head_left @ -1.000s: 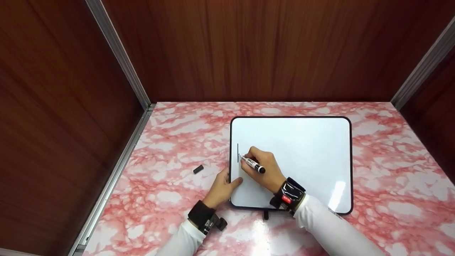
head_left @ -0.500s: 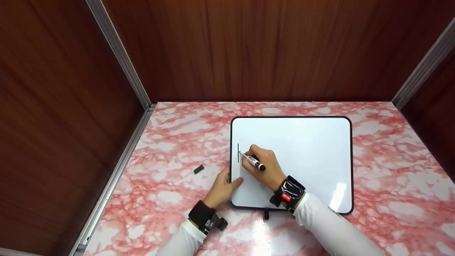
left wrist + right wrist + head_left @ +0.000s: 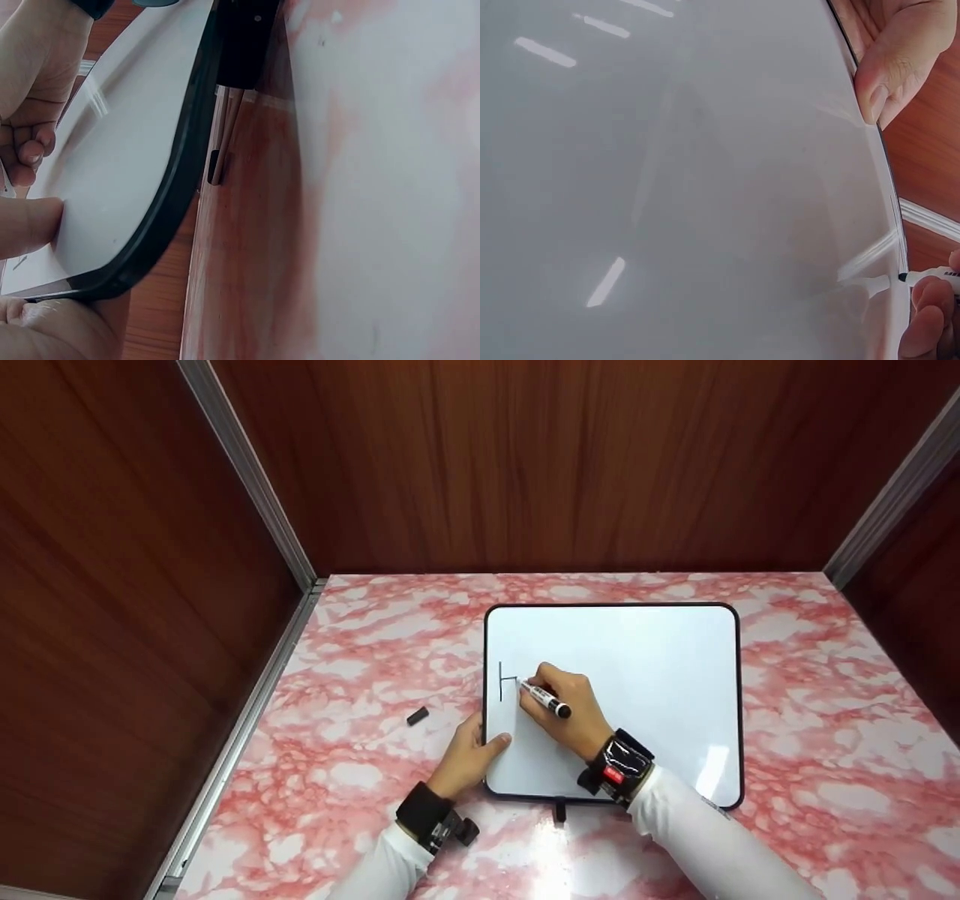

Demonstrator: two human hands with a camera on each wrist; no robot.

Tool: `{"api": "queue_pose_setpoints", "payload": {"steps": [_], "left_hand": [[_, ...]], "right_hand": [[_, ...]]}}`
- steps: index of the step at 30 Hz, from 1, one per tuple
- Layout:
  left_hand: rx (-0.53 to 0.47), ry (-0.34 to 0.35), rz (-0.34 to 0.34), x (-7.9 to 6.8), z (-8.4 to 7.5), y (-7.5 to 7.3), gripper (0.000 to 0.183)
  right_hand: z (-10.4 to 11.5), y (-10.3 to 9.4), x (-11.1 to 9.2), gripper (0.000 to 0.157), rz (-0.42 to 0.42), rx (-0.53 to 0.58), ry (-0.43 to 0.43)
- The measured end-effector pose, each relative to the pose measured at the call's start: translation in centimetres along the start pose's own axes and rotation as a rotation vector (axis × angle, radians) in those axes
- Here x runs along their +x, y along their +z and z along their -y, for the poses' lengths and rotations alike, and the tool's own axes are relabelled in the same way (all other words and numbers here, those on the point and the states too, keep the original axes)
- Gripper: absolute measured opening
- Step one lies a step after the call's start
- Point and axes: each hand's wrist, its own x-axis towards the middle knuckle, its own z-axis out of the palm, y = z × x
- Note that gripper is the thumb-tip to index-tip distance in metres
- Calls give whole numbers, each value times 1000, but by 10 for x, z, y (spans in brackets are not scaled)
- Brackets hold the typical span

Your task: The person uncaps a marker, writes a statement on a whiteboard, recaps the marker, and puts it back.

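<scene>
A whiteboard point(image 3: 652, 667) with a black frame and rounded corners is on the table. My left hand point(image 3: 465, 757) holds its left edge, thumb on the white face; in the left wrist view the other fingers go under the rim. Between the fingertips of my right hand point(image 3: 574, 709) is a black-and-white marker point(image 3: 547, 700). The marker's dark tip point(image 3: 904, 277) meets the board in the right wrist view. Near the board's left side stand a thin black upright line point(image 3: 500, 690) and a short bar running right from its middle to the tip.
A black marker cap point(image 3: 418, 715) lies on the red-and-white marbled table point(image 3: 360, 660), left of the board. Some small black part point(image 3: 560, 810) sticks out below the board's near edge. Dark wood panels point(image 3: 525, 465) enclose the back and sides.
The right hand has shifted slightly to the right with the marker. A short horizontal stroke now extends from the upright line. The left hand keeps its hold on the board.
</scene>
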Motion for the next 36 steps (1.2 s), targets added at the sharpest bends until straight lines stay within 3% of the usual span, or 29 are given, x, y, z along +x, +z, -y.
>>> {"api": "queue_pose_setpoints", "payload": {"steps": [4, 11, 26, 31, 36], "left_hand": [[-1, -6, -5, 0, 0, 0, 40], [-9, -17, -16, -1, -2, 0, 40], [-6, 7, -16, 0, 1, 0, 41], [-1, 5, -17, 0, 0, 0, 42], [-9, -11, -12, 0, 0, 0, 43]], "right_hand": [[0, 0, 0, 18, 3, -18, 4], [9, -3, 4, 18, -24, 54, -12], [20, -12, 10, 15, -30, 42, -31], [8, -8, 12, 16, -38, 53, 17], [5, -6, 18, 16, -46, 64, -1]]}}
